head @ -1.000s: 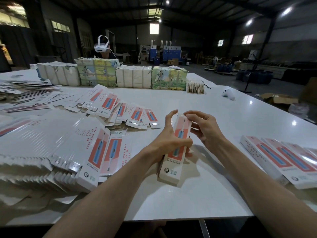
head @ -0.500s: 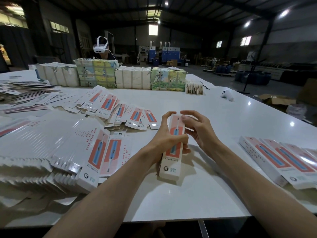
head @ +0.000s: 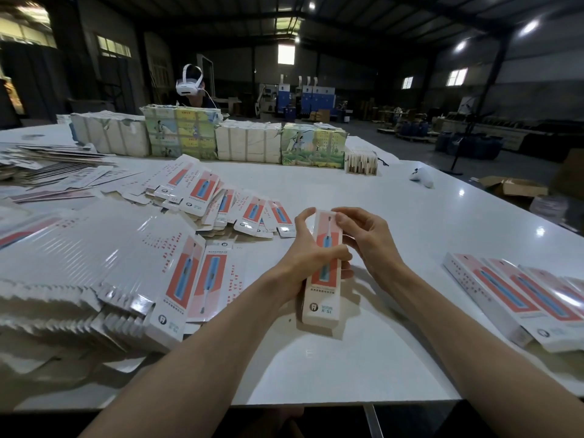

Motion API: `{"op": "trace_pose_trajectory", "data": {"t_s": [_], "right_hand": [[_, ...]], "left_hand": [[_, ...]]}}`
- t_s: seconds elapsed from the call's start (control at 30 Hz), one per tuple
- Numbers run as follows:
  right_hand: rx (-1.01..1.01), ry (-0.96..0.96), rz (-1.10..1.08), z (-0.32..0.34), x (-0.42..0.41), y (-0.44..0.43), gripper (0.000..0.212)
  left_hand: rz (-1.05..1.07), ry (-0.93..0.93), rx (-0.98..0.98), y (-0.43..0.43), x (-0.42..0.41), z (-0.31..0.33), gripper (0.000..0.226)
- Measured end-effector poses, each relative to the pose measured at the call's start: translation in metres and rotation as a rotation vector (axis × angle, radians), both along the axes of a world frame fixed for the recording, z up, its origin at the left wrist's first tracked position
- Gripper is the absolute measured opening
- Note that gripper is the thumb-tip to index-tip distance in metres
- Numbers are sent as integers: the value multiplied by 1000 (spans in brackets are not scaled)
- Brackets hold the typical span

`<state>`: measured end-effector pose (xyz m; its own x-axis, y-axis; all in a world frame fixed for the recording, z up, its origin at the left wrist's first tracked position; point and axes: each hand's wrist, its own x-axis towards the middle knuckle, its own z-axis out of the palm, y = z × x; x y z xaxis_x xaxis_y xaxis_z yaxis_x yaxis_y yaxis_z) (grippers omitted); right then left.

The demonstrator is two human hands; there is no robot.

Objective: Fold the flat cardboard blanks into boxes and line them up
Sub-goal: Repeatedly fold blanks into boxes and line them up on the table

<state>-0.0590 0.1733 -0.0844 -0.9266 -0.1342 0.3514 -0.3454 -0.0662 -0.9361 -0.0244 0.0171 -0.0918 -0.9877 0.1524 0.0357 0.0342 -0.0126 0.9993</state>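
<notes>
A person holds a part-folded toothbrush box (head: 322, 306) tilted over the white surface (head: 347, 371), its near end low. The left hand (head: 305, 257) wraps around the box's middle. The right hand (head: 369, 241) pinches the far end, seemingly tucking in the end flap. A hard squeeze could crease the thin walls, or the flap could buckle instead of sliding in. Finished boxes (head: 493, 289) lie in a row on the right, and a stack of flat blanks (head: 183, 273) lies on the left.
</notes>
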Motion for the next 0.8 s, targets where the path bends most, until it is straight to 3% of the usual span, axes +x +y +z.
{"op": "trace_pose_trajectory", "data": {"t_s": [0.07, 0.2, 0.33, 0.5, 0.63, 0.73, 0.8], "right_hand": [[133, 39, -68, -1, 1, -3, 33], [426, 274, -196, -5, -1, -9, 36], [501, 360, -109, -8, 3, -13, 22], [557, 359, -67, -7, 8, -17, 25], [655, 302, -101, -4, 12, -14, 37], [710, 294, -108, -2, 16, -17, 48], [730, 295, -156, 1, 18, -19, 43]], "left_hand": [[60, -67, -17, -3, -1, 1, 87], [154, -113, 18, -14, -4, 3, 37], [194, -156, 255, -10, -5, 5, 46], [137, -207, 706, -6, -3, 13, 29], [11, -234, 725, -10, -1, 12, 61], [66, -204, 709, -6, -6, 8, 58], [124, -142, 535, -3, -10, 4, 51]]}}
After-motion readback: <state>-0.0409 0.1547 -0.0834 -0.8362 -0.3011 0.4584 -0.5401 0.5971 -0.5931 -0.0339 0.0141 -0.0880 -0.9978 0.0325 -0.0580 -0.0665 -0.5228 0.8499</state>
